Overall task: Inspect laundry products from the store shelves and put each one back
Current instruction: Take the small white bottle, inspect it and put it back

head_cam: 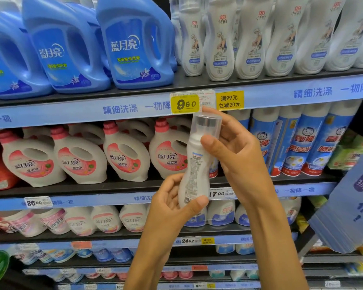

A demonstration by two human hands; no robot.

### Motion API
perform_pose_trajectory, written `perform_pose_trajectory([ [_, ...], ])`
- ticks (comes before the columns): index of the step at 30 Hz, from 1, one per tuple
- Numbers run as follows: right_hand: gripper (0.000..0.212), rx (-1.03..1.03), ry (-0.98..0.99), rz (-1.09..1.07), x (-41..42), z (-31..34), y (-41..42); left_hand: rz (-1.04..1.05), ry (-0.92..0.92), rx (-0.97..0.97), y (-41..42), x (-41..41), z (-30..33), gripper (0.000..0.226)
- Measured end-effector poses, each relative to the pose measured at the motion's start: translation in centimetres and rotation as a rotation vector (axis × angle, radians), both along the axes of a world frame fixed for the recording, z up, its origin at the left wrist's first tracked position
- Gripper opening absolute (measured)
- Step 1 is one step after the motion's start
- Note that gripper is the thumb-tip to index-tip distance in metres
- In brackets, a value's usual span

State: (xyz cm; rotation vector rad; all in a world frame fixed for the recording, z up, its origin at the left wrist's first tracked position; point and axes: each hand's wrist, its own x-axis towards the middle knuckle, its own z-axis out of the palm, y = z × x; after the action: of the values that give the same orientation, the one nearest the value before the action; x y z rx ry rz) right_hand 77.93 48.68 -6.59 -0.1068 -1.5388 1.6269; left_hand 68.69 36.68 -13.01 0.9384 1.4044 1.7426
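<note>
A slim white bottle (194, 170) with a clear cap is held upright in front of the shelves, its printed back label and barcode facing me. My left hand (172, 203) grips its lower body, thumb across the base near the barcode. My right hand (236, 151) holds the neck and clear cap, thumb on the front, fingers behind. Matching white bottles (219, 40) stand in a row on the top shelf, above a yellow 9.90 price tag (184, 104).
Blue detergent jugs (134, 45) fill the top shelf's left. White-and-pink jugs (126, 155) and blue spray cans (308, 143) sit on the shelf behind my hands. Lower shelves hold more bottles. A blue hanging sign (350, 197) juts out at right.
</note>
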Motion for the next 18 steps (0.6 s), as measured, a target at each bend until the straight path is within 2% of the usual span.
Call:
perform_pose_trajectory([
  [5,0.051,-0.139,0.087,0.089,0.3,0.2,-0.2,-0.152,-0.086,0.01,-0.6,-0.3,0.4,0.053],
  [9,0.053,-0.175,0.092,0.142,0.6,0.5,-0.4,-0.188,-0.159,0.0,-0.8,0.3,0.7,0.041],
  [14,0.045,-0.18,0.082,0.188,0.8,0.3,-0.5,-0.3,-0.184,0.018,-0.6,0.7,0.4,0.052],
  [18,0.04,-0.172,0.003,0.164,0.9,0.3,-0.3,-0.275,-0.209,0.032,-0.6,1.0,0.0,0.058],
])
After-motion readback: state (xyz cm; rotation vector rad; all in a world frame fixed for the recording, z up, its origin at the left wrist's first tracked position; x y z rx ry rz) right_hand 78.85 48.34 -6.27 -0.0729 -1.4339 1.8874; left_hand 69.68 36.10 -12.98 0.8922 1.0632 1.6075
